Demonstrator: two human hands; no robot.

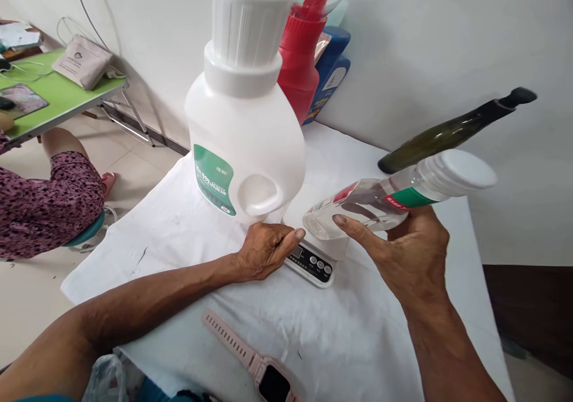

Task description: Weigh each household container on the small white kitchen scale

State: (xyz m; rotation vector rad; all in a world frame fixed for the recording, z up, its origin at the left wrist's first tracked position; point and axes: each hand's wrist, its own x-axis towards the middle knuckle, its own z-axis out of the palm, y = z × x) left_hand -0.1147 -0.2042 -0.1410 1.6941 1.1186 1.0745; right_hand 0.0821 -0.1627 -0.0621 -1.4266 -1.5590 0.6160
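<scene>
A clear bottle (pixel 364 202) with a white cap and a green band is gripped in my right hand (pixel 409 244), tilted with its cap toward the right. Its base is over the white digital scale (pixel 320 274), whose buttons face me; I cannot tell if they touch. My left hand (pixel 266 250) is closed at the scale's left side, thumb stretched toward the display. The curled fingers are partly hidden, so what they hold, if anything, does not show. Just behind that hand stands a large white jug (pixel 250 133) with a green label and a ribbed white cap.
A dark green glass bottle (pixel 439 133), a red bottle (pixel 299 62) and a blue container (pixel 329 80) stand behind. Nearest me, a pink smartwatch (pixel 255 360) lies on the white cloth (pixel 358 342). At left, a person in patterned clothing (pixel 58 205) sits by a green table (pixel 54 107).
</scene>
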